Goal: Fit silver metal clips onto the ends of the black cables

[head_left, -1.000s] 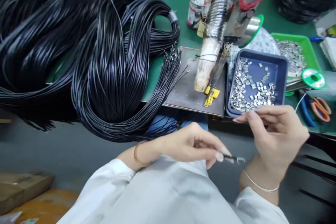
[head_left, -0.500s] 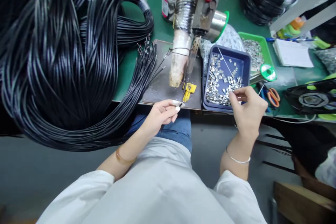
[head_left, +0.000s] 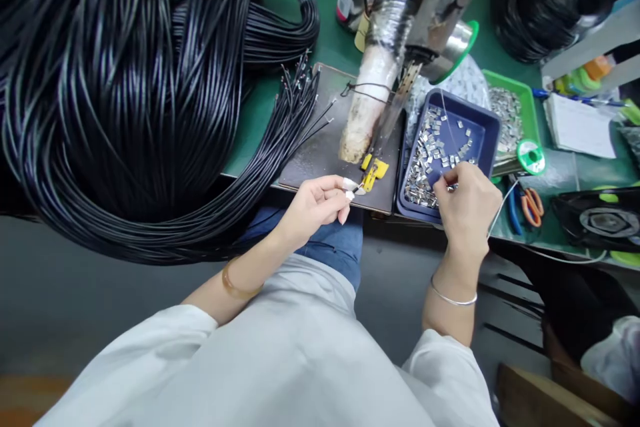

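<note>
Wire (head_left: 357,188) is what I see pinched between thumb and fingers of the left hand (head_left: 327,203), its short tip pointing toward the yellow piece (head_left: 375,173); on my feed the tip is near that piece, and I cannot tell whether the two touch. The hand is near the front edge of the dark board (head_left: 320,163), and above it I have the wrapped hose (head_left: 363,107), slanting down with its blunt mouth near the yellow piece. Over on the other side, the right hand (head_left: 467,207) is at the front of the blue tray (head_left: 485,123), fingers curled and thumb near the forefinger; I cannot tell whether they close on anything. Small metal pieces (head_left: 423,170) lie scattered in that tray, and a thin strand (head_left: 449,117) crosses above them toward the right hand. Behind the tray I make out the green tray (head_left: 533,117), with more metal bits in it, and right of the right hand, orange-and-blue pliers (head_left: 532,207). A heavy black cable bundle (head_left: 125,93) fills the left of my view, its stripped ends (head_left: 303,97) fanned over the left part of the board.
</note>
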A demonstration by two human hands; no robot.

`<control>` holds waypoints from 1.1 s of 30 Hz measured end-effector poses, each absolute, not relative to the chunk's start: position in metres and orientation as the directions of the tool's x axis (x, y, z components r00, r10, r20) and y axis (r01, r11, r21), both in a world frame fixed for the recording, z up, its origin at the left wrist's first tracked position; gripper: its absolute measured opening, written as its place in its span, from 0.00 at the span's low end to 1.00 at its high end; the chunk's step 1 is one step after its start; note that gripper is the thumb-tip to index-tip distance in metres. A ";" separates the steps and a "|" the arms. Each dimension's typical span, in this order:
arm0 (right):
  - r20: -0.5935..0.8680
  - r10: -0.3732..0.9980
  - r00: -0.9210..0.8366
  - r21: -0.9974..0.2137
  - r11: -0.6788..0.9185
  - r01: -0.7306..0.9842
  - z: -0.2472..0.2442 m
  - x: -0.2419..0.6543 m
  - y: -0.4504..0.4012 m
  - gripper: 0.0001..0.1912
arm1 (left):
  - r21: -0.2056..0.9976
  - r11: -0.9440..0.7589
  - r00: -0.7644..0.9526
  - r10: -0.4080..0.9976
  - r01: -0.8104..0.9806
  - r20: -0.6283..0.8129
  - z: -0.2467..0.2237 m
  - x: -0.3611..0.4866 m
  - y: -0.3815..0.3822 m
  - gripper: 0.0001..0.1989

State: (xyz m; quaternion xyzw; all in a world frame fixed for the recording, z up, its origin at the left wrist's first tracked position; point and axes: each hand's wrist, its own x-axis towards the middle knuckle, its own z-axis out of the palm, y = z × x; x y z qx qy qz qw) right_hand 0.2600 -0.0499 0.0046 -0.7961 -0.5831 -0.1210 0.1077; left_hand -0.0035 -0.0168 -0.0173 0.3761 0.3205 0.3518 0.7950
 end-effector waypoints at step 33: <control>0.519 0.802 0.294 -0.764 0.282 0.580 -0.017 0.144 -0.079 0.08 | 0.973 0.161 0.522 0.851 -0.166 -0.052 -0.013 0.002 -0.029 0.12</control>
